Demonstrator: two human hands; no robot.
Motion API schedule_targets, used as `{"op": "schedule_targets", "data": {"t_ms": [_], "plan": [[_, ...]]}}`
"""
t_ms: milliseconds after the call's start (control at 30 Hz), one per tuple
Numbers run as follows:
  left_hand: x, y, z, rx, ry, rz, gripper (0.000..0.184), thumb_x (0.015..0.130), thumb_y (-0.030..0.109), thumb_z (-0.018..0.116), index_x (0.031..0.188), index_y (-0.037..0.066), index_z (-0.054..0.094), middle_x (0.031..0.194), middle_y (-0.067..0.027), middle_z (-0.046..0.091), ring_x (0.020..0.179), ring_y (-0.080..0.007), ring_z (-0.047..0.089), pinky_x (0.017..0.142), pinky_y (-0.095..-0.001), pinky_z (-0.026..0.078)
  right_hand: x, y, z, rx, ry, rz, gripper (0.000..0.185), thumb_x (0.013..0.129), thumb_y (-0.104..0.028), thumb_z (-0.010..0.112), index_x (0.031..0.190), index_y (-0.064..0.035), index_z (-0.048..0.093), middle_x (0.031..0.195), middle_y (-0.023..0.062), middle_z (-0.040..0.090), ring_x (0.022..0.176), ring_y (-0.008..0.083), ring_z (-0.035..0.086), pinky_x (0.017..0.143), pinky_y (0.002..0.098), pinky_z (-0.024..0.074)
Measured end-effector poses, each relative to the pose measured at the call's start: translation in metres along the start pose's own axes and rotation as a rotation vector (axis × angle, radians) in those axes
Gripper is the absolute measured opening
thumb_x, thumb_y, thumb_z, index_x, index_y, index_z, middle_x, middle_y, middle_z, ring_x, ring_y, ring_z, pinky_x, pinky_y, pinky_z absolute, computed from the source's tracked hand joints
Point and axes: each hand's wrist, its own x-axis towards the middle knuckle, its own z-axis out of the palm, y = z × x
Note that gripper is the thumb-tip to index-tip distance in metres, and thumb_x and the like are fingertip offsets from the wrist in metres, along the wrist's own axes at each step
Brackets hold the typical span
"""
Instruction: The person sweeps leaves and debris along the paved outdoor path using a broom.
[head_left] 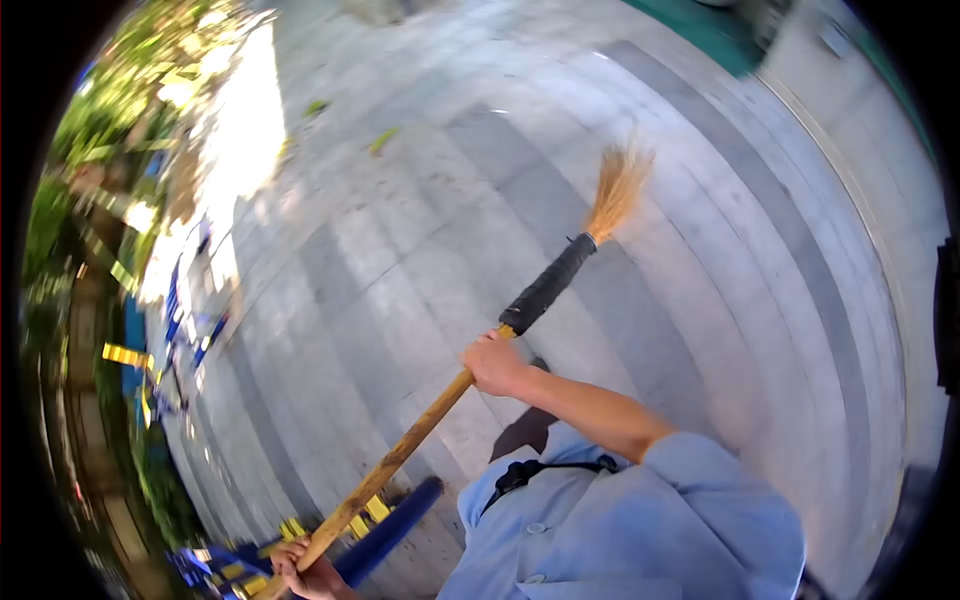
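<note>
A long broom [400,450] runs slantwise across the view, its wooden handle at lower left and its straw bristles [618,190] at upper right. Black wrapping [548,287] binds the part below the bristles. My right hand [495,363] is closed around the handle just under that wrapping. Near the handle's other end, at the bottom left, my left hand [303,570] grips it too. The bristles are slightly blurred over the grey tiled floor [430,270]; whether they touch it I cannot tell.
Blue and yellow metal bars [390,525] stand close to my left hand, with more blue pieces [180,320] farther up the left side. Plants [130,120] line the left edge. A few leaves [383,140] lie on the tiles. A green surface [715,35] is at upper right.
</note>
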Motion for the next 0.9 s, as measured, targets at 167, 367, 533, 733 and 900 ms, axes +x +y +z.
{"op": "schedule_targets", "data": {"t_ms": [167, 367, 533, 733, 900], "plan": [[0.082, -0.128, 0.063, -0.114, -0.186, -0.375, 0.015, 0.085, 0.019, 0.057, 0.076, 0.008, 0.051, 0.077, -0.0043, 0.050, 0.084, -0.0231, 0.053, 0.091, -0.0433, 0.041, -0.094, 0.087, -0.033, -0.172, -0.037, 0.433, 0.009, 0.067, -0.014, 0.062, 0.074, -0.0086, 0.062, 0.077, 0.0069, 0.062, 0.082, 0.0247, 0.058, 0.076, 0.0399, 0.0392], [0.055, -0.230, 0.285, -0.297, -0.766, -0.571, 0.011, 0.083, 0.014, 0.061, 0.082, 0.004, 0.056, 0.083, -0.0142, 0.060, 0.092, -0.0348, 0.060, 0.094, -0.0513, 0.040, -0.277, 0.178, -0.091, -0.248, 0.023, 1.072, 0.018, 0.069, -0.009, 0.063, 0.085, -0.0060, 0.057, 0.095, 0.0133, 0.060, 0.099, 0.0317, 0.055, 0.086, 0.0414, 0.0451], [-0.016, -0.257, 0.440, -0.363, -1.099, -0.615, 0.005, 0.082, 0.003, 0.061, 0.085, 0.002, 0.057, 0.089, -0.0174, 0.063, 0.096, -0.0351, 0.060, 0.095, -0.0526, 0.041, -0.395, 0.244, -0.119, -0.205, 0.287, 1.259, 0.016, 0.070, -0.005, 0.061, 0.085, -0.0092, 0.058, 0.094, 0.0110, 0.059, 0.101, 0.0313, 0.054, 0.085, 0.0412, 0.0438], [-0.027, -0.255, 0.457, -0.210, -0.831, -0.606, 0.010, 0.079, 0.004, 0.066, 0.083, 0.002, 0.057, 0.085, -0.0173, 0.064, 0.094, -0.0364, 0.062, 0.095, -0.0528, 0.040, -0.354, 0.317, -0.131, -0.158, -0.073, 1.186, 0.017, 0.067, -0.010, 0.065, 0.082, -0.0103, 0.058, 0.090, 0.0107, 0.059, 0.095, 0.0320, 0.056, 0.083, 0.0429, 0.0455], [-0.037, -0.181, 0.410, 0.102, -0.468, -0.395, 0.014, 0.085, 0.018, 0.059, 0.086, 0.005, 0.054, 0.085, -0.0122, 0.059, 0.097, -0.0344, 0.057, 0.099, -0.0501, 0.037, -0.242, 0.342, -0.106, -0.238, 0.044, 0.569, 0.011, 0.065, -0.017, 0.064, 0.070, -0.0084, 0.059, 0.075, 0.0103, 0.060, 0.084, 0.0300, 0.060, 0.073, 0.0454, 0.0477]]}}
